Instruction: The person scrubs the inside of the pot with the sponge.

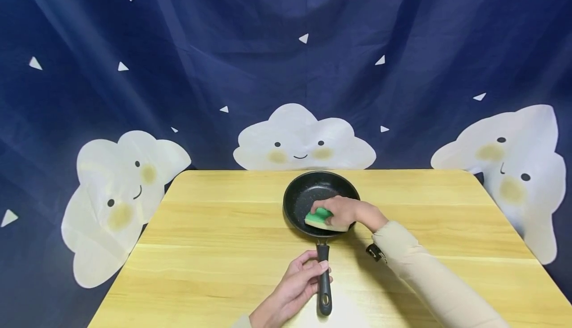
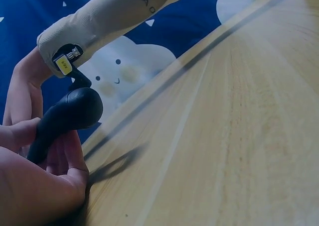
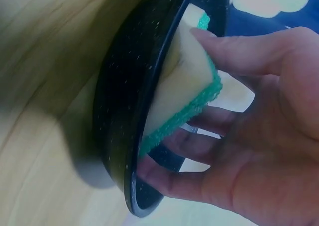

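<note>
A black frying pan [image 1: 308, 191] with pale specks is at the far middle of the table, its handle [image 1: 324, 288] pointing toward me. My left hand [image 1: 298, 284] grips that handle, thumb on top and fingers beneath; the handle's rounded end [image 2: 82, 109] shows close up in the left wrist view. Inside the pan, my right hand [image 1: 341, 211] holds a sponge [image 1: 319, 217] with a green scouring side and a cream side. In the right wrist view the thumb and fingers pinch the sponge [image 3: 187, 81] by its edges, against the pan's inner wall near the rim.
The light wooden table [image 1: 214, 258] has rounded far corners. Behind it hangs a dark blue curtain [image 1: 268, 70] with smiling clouds and white triangles. A small black device [image 1: 374, 252] is strapped at the right wrist, by a beige sleeve [image 1: 429, 273].
</note>
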`<state>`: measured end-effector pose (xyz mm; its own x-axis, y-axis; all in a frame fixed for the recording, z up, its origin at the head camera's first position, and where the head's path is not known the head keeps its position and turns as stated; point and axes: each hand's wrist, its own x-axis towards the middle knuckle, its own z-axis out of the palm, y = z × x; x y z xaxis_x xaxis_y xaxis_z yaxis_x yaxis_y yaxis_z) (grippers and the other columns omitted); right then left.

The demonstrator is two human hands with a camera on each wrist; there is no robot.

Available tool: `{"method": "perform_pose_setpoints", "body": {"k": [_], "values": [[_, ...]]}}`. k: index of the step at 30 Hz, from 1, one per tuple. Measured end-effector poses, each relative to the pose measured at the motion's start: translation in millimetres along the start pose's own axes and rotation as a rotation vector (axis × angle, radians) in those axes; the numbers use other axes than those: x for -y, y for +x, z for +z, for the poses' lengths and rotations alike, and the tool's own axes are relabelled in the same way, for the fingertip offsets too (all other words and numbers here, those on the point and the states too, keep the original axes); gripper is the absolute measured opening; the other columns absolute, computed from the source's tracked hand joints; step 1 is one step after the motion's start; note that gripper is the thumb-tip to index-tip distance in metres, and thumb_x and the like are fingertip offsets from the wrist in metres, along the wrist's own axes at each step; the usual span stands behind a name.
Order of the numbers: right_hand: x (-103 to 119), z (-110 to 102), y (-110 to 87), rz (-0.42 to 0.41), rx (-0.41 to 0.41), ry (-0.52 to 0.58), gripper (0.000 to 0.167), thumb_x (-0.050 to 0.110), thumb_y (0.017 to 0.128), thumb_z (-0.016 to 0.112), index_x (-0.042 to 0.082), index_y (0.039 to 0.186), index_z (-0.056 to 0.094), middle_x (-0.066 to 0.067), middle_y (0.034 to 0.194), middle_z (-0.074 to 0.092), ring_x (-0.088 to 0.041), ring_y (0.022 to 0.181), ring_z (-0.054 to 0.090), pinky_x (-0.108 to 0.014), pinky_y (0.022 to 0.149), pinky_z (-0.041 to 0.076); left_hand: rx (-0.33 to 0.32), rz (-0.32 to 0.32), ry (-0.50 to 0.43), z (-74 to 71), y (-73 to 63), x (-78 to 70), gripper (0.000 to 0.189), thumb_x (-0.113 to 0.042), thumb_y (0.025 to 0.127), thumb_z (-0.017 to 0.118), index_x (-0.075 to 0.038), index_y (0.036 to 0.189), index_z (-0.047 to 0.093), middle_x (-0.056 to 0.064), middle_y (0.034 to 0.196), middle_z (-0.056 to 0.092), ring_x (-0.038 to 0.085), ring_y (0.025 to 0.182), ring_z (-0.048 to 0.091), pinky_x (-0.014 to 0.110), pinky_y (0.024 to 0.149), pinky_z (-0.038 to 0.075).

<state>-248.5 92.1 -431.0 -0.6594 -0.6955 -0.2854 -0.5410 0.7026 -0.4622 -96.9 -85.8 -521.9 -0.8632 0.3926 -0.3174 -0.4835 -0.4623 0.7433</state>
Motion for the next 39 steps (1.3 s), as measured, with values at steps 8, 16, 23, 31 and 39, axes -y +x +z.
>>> {"method": "perform_pose_setpoints", "body": {"k": [8, 16, 23, 31, 39], "values": [[4.3, 2.9, 1.6, -0.046, 0.043, 0.096, 0.036, 0.012, 0.100, 0.064, 0.021, 0.135, 0.060, -0.007, 0.107, 0.064, -0.020, 0.094, 0.057, -0.039, 0.086, 0.049, 0.033, -0.005, -0.013, -1.8, -0.4, -1.7, 0.034, -0.004, 0.097, 0.066, 0.001, 0.129, 0.054, 0.005, 0.097, 0.064, 0.018, 0.088, 0.066, 0.031, 0.084, 0.059], [5.5, 8.4, 4.0, -0.067, 0.011, 0.185, 0.038, 0.016, 0.100, 0.065, 0.020, 0.137, 0.060, -0.010, 0.114, 0.066, -0.023, 0.099, 0.060, -0.039, 0.084, 0.051, 0.033, -0.010, -0.010, -1.8, 0.1, -2.6, 0.035, -0.004, 0.098, 0.066, 0.001, 0.129, 0.053, 0.006, 0.097, 0.065, 0.018, 0.088, 0.067, 0.030, 0.083, 0.059], [3.4, 14.7, 4.8, -0.028, -0.020, 0.339, 0.041, 0.021, 0.100, 0.064, 0.021, 0.141, 0.060, -0.009, 0.122, 0.063, -0.024, 0.112, 0.058, -0.045, 0.093, 0.049, 0.046, -0.007, -0.006, -2.0, 0.3, -3.0, 0.035, -0.004, 0.098, 0.065, 0.000, 0.130, 0.052, 0.005, 0.098, 0.064, 0.018, 0.090, 0.065, 0.031, 0.085, 0.058], [4.8, 22.2, 9.2, -0.052, -0.078, 0.380, 0.042, 0.026, 0.102, 0.063, 0.019, 0.143, 0.057, -0.014, 0.137, 0.059, -0.030, 0.122, 0.058, -0.051, 0.102, 0.046, 0.060, -0.016, -0.004, -3.4, 0.3, -3.9, 0.036, -0.006, 0.099, 0.065, 0.000, 0.131, 0.051, 0.005, 0.099, 0.064, 0.017, 0.089, 0.065, 0.030, 0.084, 0.058], [7.4, 28.4, 13.6, -0.064, -0.134, 0.411, 0.043, 0.025, 0.102, 0.065, 0.016, 0.143, 0.057, -0.014, 0.136, 0.060, -0.030, 0.119, 0.061, -0.049, 0.097, 0.050, 0.051, -0.014, 0.004, -2.5, 0.1, -4.0, 0.037, -0.006, 0.099, 0.065, 0.000, 0.132, 0.051, 0.006, 0.099, 0.064, 0.016, 0.088, 0.065, 0.029, 0.082, 0.058]]}}
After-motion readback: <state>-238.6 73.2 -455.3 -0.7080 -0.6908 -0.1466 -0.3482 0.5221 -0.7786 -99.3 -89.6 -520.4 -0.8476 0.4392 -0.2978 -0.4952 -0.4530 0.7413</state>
